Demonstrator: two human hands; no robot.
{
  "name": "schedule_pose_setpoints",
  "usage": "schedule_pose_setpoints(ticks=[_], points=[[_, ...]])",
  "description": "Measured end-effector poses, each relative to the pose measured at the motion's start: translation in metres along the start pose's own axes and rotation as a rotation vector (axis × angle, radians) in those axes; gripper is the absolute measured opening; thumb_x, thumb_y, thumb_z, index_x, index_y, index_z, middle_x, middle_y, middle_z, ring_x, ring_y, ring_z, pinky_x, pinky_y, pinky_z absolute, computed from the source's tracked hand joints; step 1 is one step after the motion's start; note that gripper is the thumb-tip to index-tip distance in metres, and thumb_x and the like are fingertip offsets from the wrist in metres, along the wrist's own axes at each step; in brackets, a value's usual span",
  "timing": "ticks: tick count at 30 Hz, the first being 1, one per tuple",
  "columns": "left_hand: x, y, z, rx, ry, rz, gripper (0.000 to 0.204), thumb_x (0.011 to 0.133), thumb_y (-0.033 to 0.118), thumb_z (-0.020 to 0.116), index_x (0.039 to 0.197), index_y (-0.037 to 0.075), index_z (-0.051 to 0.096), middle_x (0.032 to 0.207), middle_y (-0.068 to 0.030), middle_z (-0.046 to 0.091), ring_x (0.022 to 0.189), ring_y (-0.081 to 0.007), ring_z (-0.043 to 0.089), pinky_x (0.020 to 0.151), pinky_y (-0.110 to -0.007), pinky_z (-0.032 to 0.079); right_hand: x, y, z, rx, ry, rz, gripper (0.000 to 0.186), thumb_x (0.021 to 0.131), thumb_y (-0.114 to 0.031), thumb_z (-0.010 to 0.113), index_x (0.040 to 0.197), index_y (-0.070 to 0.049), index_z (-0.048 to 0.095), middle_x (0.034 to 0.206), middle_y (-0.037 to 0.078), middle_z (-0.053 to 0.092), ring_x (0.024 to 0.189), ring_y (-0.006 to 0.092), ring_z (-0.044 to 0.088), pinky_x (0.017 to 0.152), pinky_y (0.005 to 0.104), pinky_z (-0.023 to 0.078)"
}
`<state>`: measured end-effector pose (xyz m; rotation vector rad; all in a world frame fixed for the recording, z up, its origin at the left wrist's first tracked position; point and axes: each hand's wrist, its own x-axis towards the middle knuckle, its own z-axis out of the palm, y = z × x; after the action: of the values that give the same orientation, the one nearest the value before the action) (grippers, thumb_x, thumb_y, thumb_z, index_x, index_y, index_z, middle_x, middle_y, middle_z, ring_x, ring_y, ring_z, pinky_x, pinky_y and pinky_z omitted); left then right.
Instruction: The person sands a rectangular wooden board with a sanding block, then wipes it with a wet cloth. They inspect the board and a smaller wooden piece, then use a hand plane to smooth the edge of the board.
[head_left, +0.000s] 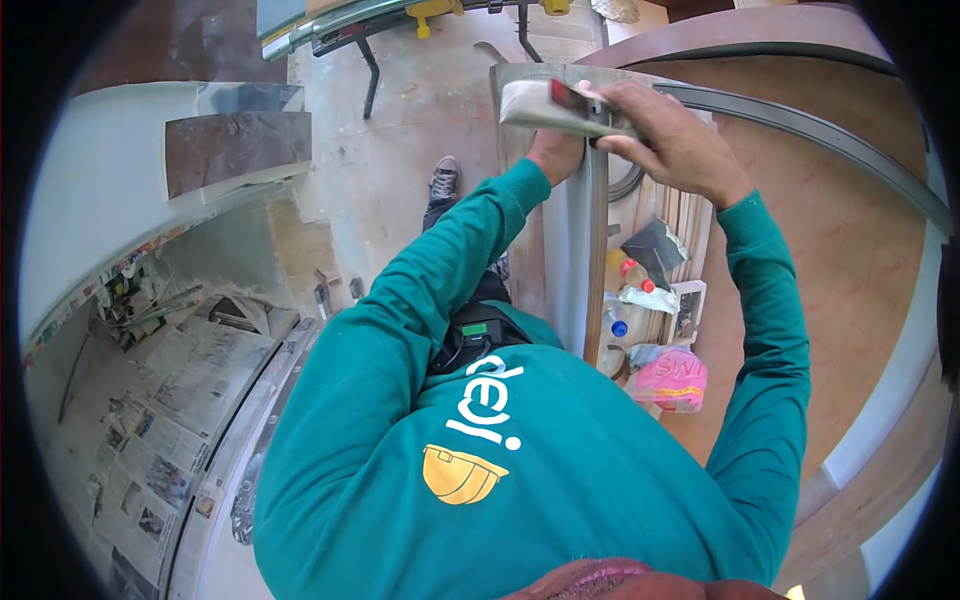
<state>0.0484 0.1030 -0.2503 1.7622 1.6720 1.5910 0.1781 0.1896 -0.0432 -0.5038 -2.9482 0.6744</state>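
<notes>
My right hand (682, 143) is closed around a tool with a broad pale end (535, 105) and a red and dark section, blurred by motion; its exact kind does not show clearly. The tool lies across the far end of a long wooden frame piece (596, 250). My left hand (557, 152) is just below the pale end, at the frame's far end. Its fingers are hidden behind the tool, so their grip cannot be told.
Wooden strips, plastic bottles (617, 318) and a pink packet (672, 380) lie right of the frame. A curved grey-edged panel (830, 150) arcs past my right arm. Newspapers (150, 450) spread at left. A glass-topped stand (370, 25) is at the back.
</notes>
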Motion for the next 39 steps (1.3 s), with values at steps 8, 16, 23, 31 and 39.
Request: schedule_pose_setpoints(ticks=[8, 16, 23, 31, 39], points=[[0.015, 0.040, -0.028, -0.602, -0.107, -0.459, 0.016, 0.109, 0.013, 0.053, 0.123, 0.006, 0.059, 0.115, -0.0034, 0.063, 0.106, -0.0129, 0.058, 0.093, -0.034, 0.052, 0.010, -0.006, -0.002, -0.021, -0.096, 0.013, 0.053, 0.104, -0.043, 0.061, 0.143, -0.007, 0.053, 0.128, 0.021, 0.064, 0.116, 0.0418, 0.062, 0.097, 0.0495, 0.053], [0.020, 0.043, -0.029, -0.654, -0.083, -0.504, 0.035, 0.116, 0.038, 0.045, 0.115, 0.009, 0.063, 0.106, 0.0008, 0.063, 0.100, -0.0095, 0.058, 0.089, -0.032, 0.052, 0.006, -0.004, -0.004, -0.067, -0.098, 0.006, 0.056, 0.105, -0.045, 0.059, 0.149, -0.012, 0.049, 0.134, 0.019, 0.062, 0.119, 0.0413, 0.060, 0.098, 0.0498, 0.052], [0.010, 0.029, -0.002, -0.852, 0.150, -0.571, 0.028, 0.113, 0.031, 0.054, 0.112, 0.005, 0.064, 0.104, -0.0025, 0.063, 0.095, -0.0115, 0.060, 0.085, -0.034, 0.053, -0.001, -0.003, -0.011, -0.119, -0.127, 0.044, 0.056, 0.105, -0.044, 0.060, 0.151, -0.013, 0.049, 0.136, 0.018, 0.062, 0.121, 0.0393, 0.061, 0.100, 0.0466, 0.050], [0.029, 0.047, -0.032, -0.893, -0.101, -0.822, 0.070, 0.112, 0.061, 0.039, 0.078, 0.006, 0.067, 0.074, -0.0030, 0.063, 0.067, -0.0101, 0.056, 0.065, -0.027, 0.045, -0.070, 0.030, -0.052, 0.226, 0.184, 0.392, 0.048, 0.108, -0.037, 0.062, 0.142, -0.003, 0.055, 0.124, 0.013, 0.066, 0.108, 0.0250, 0.064, 0.094, 0.0327, 0.050], [0.031, 0.060, -0.089, -0.469, -0.278, -0.289, 0.045, 0.109, 0.044, 0.056, 0.117, 0.003, 0.074, 0.090, -0.0121, 0.073, 0.092, -0.0246, 0.070, 0.090, -0.035, 0.055, -0.101, -0.068, 0.050, 1.013, 0.719, 0.769, 0.033, 0.111, -0.039, 0.058, 0.113, -0.005, 0.061, 0.097, 0.000, 0.060, 0.076, 0.0053, 0.053, 0.067, 0.0211, 0.043]])
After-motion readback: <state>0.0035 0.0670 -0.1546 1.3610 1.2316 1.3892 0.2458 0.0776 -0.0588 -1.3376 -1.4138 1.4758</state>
